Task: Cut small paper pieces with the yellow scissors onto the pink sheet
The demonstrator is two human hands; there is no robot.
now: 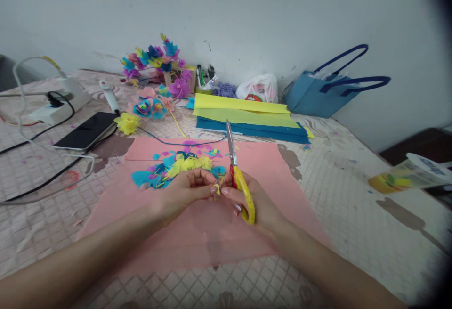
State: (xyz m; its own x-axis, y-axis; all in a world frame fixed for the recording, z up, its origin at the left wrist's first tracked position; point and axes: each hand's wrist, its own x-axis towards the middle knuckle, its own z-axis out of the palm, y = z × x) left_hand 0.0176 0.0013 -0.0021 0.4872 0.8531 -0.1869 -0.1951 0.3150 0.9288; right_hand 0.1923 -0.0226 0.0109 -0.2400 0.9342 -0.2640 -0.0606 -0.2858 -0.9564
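My left hand [185, 190] is closed in a pinch on a small yellow paper piece [217, 190]. Scissors with yellow and red handles [246, 196] rest in my right hand [263, 203], blades pointing up and away. My right thumb and fingertip also meet at the edge of the yellow piece. Just behind my hands lies a pile of cut paper scraps [169, 170] in blue, yellow and purple. Underneath everything is a pink paper sheet [197, 248]. My fingers partly hide the yellow piece.
Folded yellow and blue paper sheets [247, 117] lie at the back. Paper flowers [155, 57], a phone [86, 131], a glue gun [109, 96] and a power strip [52, 109] are on the left. At right stand a blue bag [314, 94] and a plastic cup [399, 177].
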